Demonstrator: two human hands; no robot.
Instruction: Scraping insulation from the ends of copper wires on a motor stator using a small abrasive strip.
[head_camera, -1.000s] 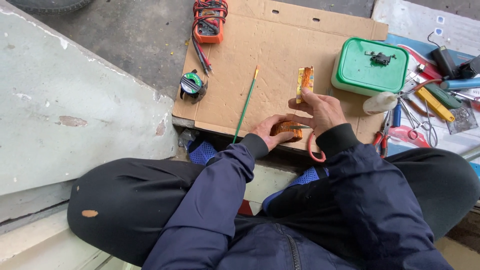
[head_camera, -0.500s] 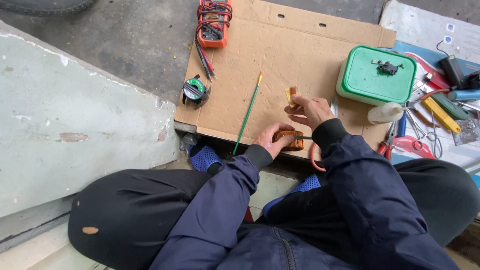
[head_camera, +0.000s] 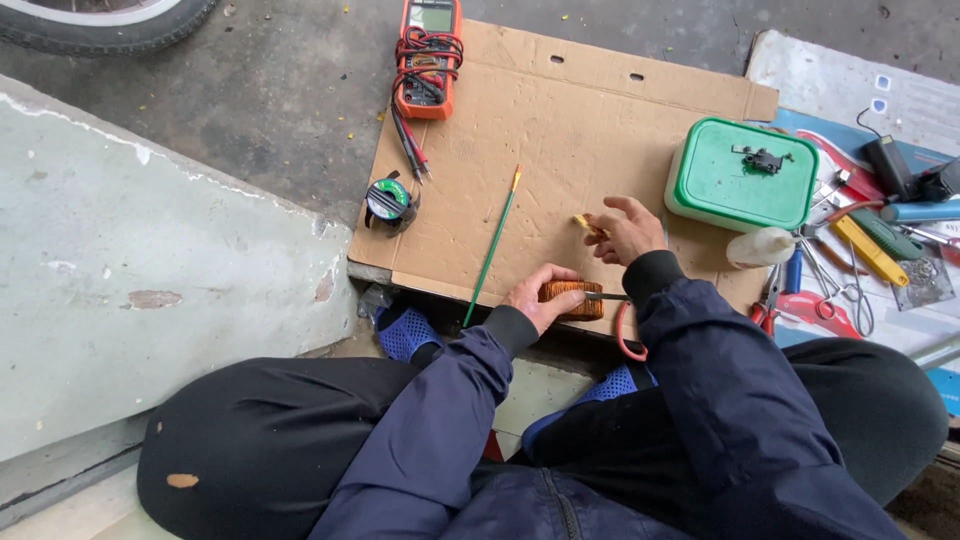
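Presently mid-wrapping, by the look: left hand (head_camera: 535, 293) clamped on copper coil (head_camera: 574, 300) at lower centre, cardboard (head_camera: 560, 120) edge. Right hand (head_camera: 625, 228) just above, pinching yellow strip (head_camera: 586, 224). Next likely needs strip brought onto coil.

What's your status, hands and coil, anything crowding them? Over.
Left hand grips copper coil at cardboard edge. Right hand pinches small yellow piece. Green brush lies alongside, apart.
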